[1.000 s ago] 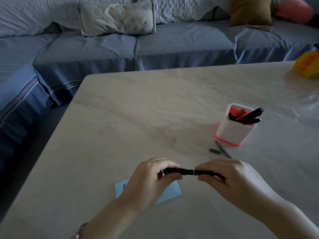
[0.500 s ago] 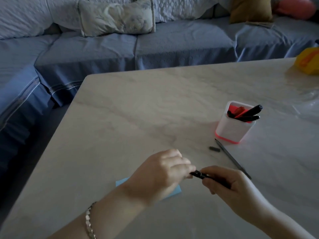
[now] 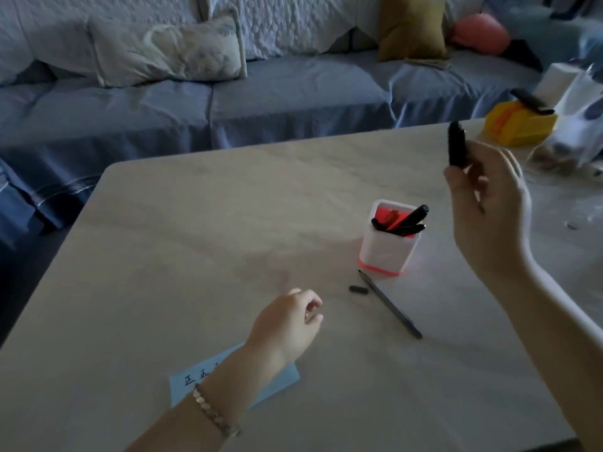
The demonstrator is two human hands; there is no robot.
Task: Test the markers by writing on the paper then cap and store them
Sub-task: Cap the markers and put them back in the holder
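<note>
Nearest, paper point(image 3: 186, 383) lay on desk point(image 3: 195, 256); just beyond, left grip point(image 3: 287, 324) loosely curled, empty. Then holder point(image 3: 388, 249). Farthest, right grip point(image 3: 486, 203) pinched marker point(image 3: 456, 145), axis near vertical, above-right of holder, seemingly the nearer hand.

The table's point(image 3: 195, 256) left half lies open from the far left corner to the near edge. Only the paper point(image 3: 284, 381) sits by the near edge, the left hand point(image 3: 287, 324) just beyond it. Right of the middle stands the holder point(image 3: 388, 249), with markers point(image 3: 408, 220) leaning out rightward. A cap point(image 3: 359, 289) and a pen point(image 3: 391, 305) lie just before it. The right hand point(image 3: 489, 203), gripping a marker point(image 3: 456, 145), hangs above the strip toward the right edge. A box point(image 3: 518, 125) and a bag point(image 3: 574, 132) crowd the far right corner.
</note>
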